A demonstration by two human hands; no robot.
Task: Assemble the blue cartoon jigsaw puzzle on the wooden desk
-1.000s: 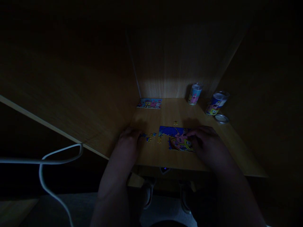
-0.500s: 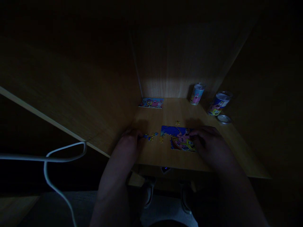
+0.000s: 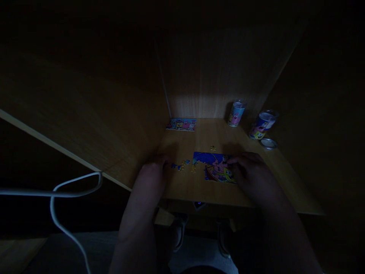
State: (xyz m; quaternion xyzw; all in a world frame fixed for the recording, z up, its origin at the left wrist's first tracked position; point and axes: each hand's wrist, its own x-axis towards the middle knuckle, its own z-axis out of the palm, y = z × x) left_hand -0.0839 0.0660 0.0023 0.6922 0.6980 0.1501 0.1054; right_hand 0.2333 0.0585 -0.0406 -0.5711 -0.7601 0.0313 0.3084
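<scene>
A partly joined jigsaw puzzle (image 3: 212, 156) with blue, pink and yellow cartoon print lies on the wooden shelf, with a gap at its lower left. Over its right end is my right hand (image 3: 251, 169), fingers closed, the fingertips on the printed pieces. My left hand (image 3: 154, 169) is by the left panel, fingers curled together; whether a piece is between them is too dark to see. Just right of it lie several loose puzzle pieces (image 3: 181, 166). One yellow piece (image 3: 213, 148) rests beyond the puzzle's top edge.
A finished cartoon puzzle (image 3: 181, 124) lies at the back left. Two printed cans, one light blue (image 3: 236, 114) and one dark blue (image 3: 262, 123), stand at the back right, near a round lid (image 3: 268, 143). A white cable (image 3: 74, 194) hangs at left.
My left hand has drawn slightly left, away from the loose pieces. My right hand stays on the puzzle. The whole view has shifted a little.
</scene>
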